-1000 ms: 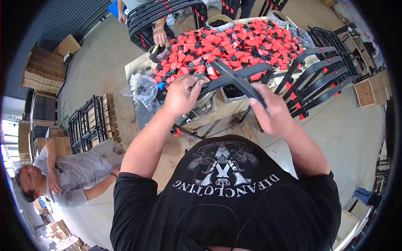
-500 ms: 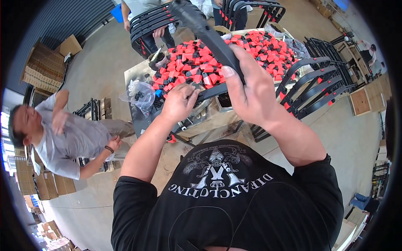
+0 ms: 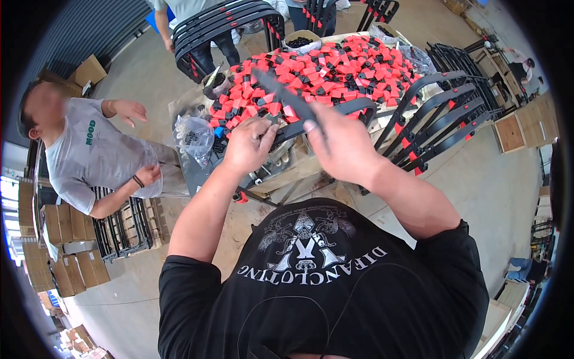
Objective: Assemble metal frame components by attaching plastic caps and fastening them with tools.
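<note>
Curved black metal frames (image 3: 439, 78) carry red fittings (image 3: 411, 157); blocky red-and-black plastic pieces (image 3: 335, 69) remain heaped, the left hand (image 3: 248, 145) grasping another frame (image 3: 291, 130), the right hand (image 3: 345, 142) a straight black bar (image 3: 287, 95).

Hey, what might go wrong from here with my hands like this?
The right grip holds a blurred black bar near the left grip, so a slip might bruise its fingers.
A glancing knock could jolt the frame at the left grip.
The heaped red-and-black caps lie just beyond; a stray swing might scatter some.
</note>
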A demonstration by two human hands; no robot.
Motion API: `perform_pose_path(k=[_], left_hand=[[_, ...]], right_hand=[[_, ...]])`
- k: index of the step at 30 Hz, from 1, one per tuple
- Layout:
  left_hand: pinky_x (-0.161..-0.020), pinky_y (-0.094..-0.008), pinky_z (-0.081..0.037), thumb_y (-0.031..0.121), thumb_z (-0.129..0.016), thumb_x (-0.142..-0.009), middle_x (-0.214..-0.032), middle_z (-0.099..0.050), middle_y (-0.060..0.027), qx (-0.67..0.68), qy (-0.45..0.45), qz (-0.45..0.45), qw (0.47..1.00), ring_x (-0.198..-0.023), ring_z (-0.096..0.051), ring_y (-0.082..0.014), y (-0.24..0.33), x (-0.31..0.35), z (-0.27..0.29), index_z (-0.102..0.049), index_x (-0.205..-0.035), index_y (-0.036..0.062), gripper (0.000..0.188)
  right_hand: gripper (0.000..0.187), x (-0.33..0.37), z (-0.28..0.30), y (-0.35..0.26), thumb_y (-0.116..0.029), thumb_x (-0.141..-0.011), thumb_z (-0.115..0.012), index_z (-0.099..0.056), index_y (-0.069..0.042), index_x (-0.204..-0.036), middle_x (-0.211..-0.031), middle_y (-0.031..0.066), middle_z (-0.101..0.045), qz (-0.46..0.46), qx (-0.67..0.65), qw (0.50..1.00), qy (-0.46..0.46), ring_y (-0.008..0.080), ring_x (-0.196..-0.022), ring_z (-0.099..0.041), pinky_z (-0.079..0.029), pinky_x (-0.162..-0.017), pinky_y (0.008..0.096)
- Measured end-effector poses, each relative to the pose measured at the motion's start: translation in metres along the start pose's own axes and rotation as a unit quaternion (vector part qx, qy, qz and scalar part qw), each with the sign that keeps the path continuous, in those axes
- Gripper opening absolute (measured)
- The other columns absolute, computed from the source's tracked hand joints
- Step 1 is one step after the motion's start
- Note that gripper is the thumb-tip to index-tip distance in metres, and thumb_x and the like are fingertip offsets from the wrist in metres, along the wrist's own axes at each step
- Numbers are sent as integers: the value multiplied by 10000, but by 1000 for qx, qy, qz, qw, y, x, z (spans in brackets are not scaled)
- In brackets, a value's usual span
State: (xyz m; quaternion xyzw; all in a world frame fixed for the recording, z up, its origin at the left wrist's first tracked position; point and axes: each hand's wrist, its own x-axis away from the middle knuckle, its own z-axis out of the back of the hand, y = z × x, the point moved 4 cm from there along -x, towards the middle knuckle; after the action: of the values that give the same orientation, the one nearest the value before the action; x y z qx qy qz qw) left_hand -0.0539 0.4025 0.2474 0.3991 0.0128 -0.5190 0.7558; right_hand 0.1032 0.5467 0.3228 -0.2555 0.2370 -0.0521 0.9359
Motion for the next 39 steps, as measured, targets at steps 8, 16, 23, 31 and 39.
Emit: perform_pose_path(k=[8, 16, 23, 31, 39], left_hand=[[-731, -453, -525, 133, -689, -936, -830, -658, -182, -11, -10, 13, 1000, -817, -649, -383, 2, 4, 4, -693, -904, -18, 154], [-700, -428, -509, 111, -691, -943, -772, -630, -168, -7, 13, -27, 1000, -759, -634, -354, 6, -3, 1, -679, -875, -16, 144], [-699, -436, -509, 113, -698, -937, -773, -639, -167, -2, 5, -19, 1000, -761, -639, -357, 4, 1, 4, -687, -884, -5, 130], [-739, -404, -546, 86, -711, -919, -845, -699, -159, -13, 11, -34, 999, -806, -678, -336, 1, -1, 2, -722, -967, 0, 100], [-721, -310, -536, 81, -622, -1005, -914, -724, -110, 131, 83, 131, 979, -774, -663, -167, -29, 8, 2, -705, -983, -11, 127]], right_hand=[[239, -15, 48, -34, -201, -1023, -560, -565, 19, -1116, -805, 206, -663, -16, -96, 986, 134, 423, -724, -665, -515, -643, 511], [251, 9, 0, -4, -225, -1026, -532, -561, 23, -1054, -852, 232, -674, -77, -23, 993, -88, 438, -779, -680, -532, -693, 543], [242, -10, 30, -34, -193, -1014, -561, -548, 8, -1150, -797, 205, -663, 5, -67, 987, 144, 423, -728, -663, -515, -655, 519], [264, -3, -1, -7, -241, -1030, -522, -562, 3, -1122, -808, 210, -673, -99, -64, 991, -56, 433, -770, -675, -527, -709, 537], [306, 22, -4, 47, -167, -1065, -521, -576, 21, -1300, -882, 28, -583, -16, -241, 959, 152, 106, -754, -545, -447, -675, 281]])
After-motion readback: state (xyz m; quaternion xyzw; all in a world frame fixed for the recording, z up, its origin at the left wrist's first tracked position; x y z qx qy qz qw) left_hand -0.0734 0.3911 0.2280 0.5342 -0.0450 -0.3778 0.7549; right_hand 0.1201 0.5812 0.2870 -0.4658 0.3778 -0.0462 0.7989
